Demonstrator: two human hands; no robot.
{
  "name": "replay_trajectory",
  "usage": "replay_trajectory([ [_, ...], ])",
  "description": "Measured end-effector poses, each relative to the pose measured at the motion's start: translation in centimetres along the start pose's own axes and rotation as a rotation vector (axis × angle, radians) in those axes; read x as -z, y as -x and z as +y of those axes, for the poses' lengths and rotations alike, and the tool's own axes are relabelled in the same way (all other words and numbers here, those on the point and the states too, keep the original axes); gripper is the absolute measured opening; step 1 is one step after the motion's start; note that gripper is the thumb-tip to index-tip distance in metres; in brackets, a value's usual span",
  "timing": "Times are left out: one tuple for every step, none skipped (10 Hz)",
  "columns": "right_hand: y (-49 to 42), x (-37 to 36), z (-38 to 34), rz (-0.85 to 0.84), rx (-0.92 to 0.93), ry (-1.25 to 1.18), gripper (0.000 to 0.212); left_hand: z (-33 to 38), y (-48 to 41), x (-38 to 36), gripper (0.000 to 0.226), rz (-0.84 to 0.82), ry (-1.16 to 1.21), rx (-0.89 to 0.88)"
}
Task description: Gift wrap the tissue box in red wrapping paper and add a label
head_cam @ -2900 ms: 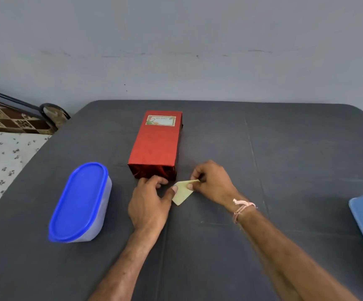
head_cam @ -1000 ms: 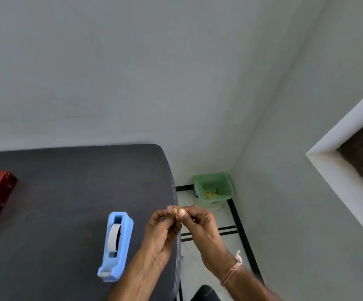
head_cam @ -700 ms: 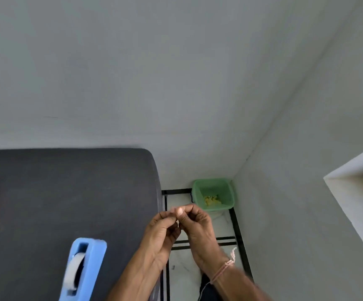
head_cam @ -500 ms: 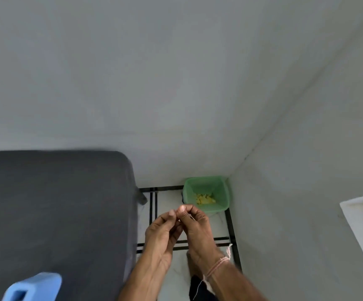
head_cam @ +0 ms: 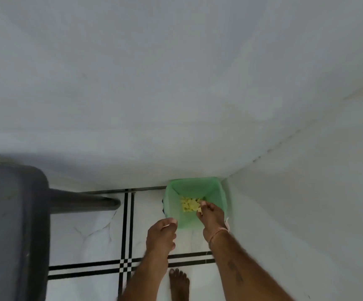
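Green bin [head_cam: 220, 202], one; hands, two: left hand [head_cam: 160, 235], right hand [head_cam: 211, 216] with one scrap [head_cam: 199, 210].

Light is soft and diffuse, moderately bright; can't tell the source. Wall [head_cam: 176, 83] renders flat grey-white with even tone, and the floor [head_cam: 85, 231] tiles read brightest. One broad, soft-edged shadow on the wall above the worktop [head_cam: 13, 213] corner. Wide-angle bend: tile lines and the wall corner slant and curve toward the frame edges. Worktop edge and left hand [head_cam: 161, 235] are smeared by motion blur. Right hand [head_cam: 211, 216] is sharper, but the yellow scrap [head_cam: 199, 210] it pinches is mushy pixels. Overall soft, compression-heavy.
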State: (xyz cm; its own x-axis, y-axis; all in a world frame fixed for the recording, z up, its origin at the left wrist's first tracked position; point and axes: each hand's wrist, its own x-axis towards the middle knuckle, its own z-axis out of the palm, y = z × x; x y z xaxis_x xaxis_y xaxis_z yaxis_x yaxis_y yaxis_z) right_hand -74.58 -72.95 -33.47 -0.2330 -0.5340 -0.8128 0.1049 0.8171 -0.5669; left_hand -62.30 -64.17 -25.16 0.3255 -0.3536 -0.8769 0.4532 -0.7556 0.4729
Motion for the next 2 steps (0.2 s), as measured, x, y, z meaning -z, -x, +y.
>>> replay_trajectory([
  [-2.8,-0.8,0.2,-0.003,-0.038,-0.083,0.038,0.2,-3.4,-2.0,0.027,-0.022,-0.109,-0.055],
  [-3.3,-0.8,-0.4,-0.013,-0.059,-0.101,0.05,0.5,-4.7,-3.2,0.039,-0.033,-0.269,-0.133],
])
